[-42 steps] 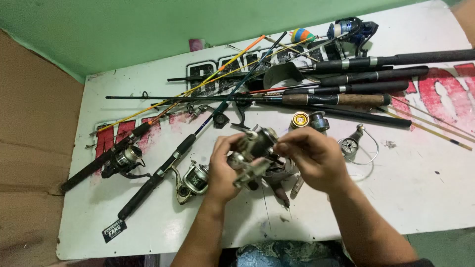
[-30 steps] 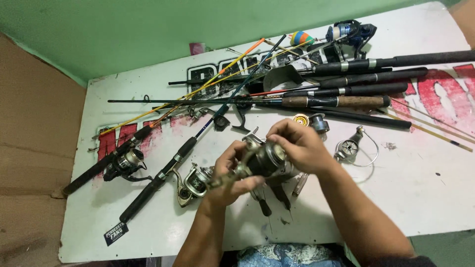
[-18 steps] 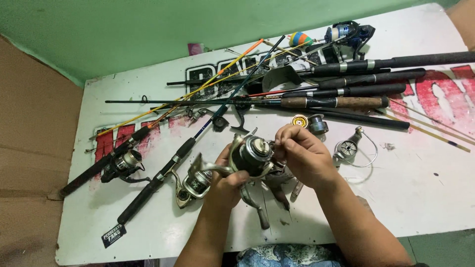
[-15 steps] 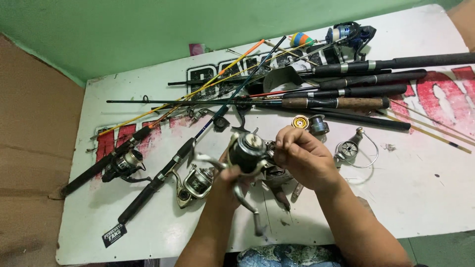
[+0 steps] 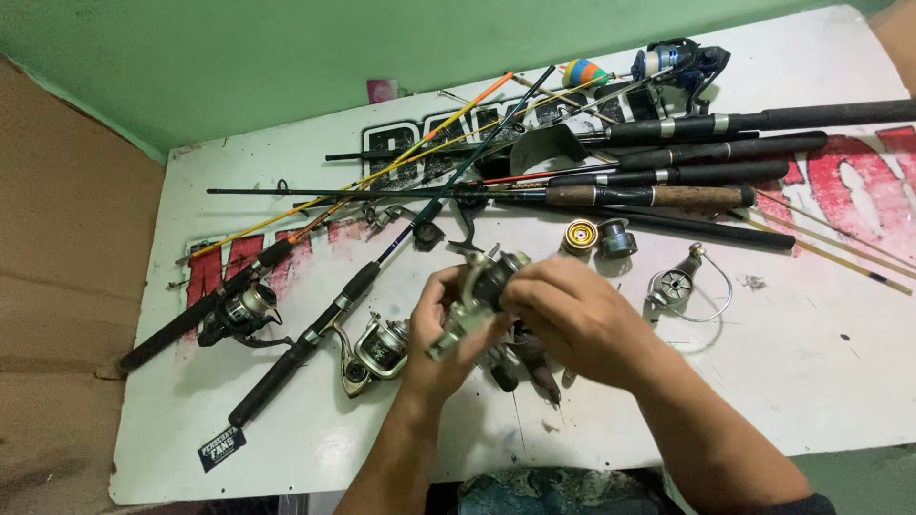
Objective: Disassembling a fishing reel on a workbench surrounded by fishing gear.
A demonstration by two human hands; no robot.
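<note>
A silver and black spinning reel [image 5: 477, 286] is held up over the white board [image 5: 821, 372]. My left hand [image 5: 434, 339] grips its lower body and foot from below. My right hand [image 5: 572, 319] closes over its top right side, fingers on the spool end. Under my hands lie dark reel parts [image 5: 525, 362], partly hidden. A gold spool [image 5: 578, 236] and a grey spool [image 5: 615, 238] lie just beyond my right hand, and a loose rotor with a wire bail [image 5: 679, 289] lies to its right.
Two rods with mounted reels [image 5: 243, 313] [image 5: 374, 348] lie at the left. Several dark rod handles [image 5: 687, 172] and thin rod tips cross the far side, with a blue reel [image 5: 679, 59] and a coloured float [image 5: 582, 72]. Green wall behind, cardboard at left.
The reel has been turned in my hands, its handle arm swinging from left to point down-left. My right hand has slid over the reel's top and both hands shifted slightly toward me.
</note>
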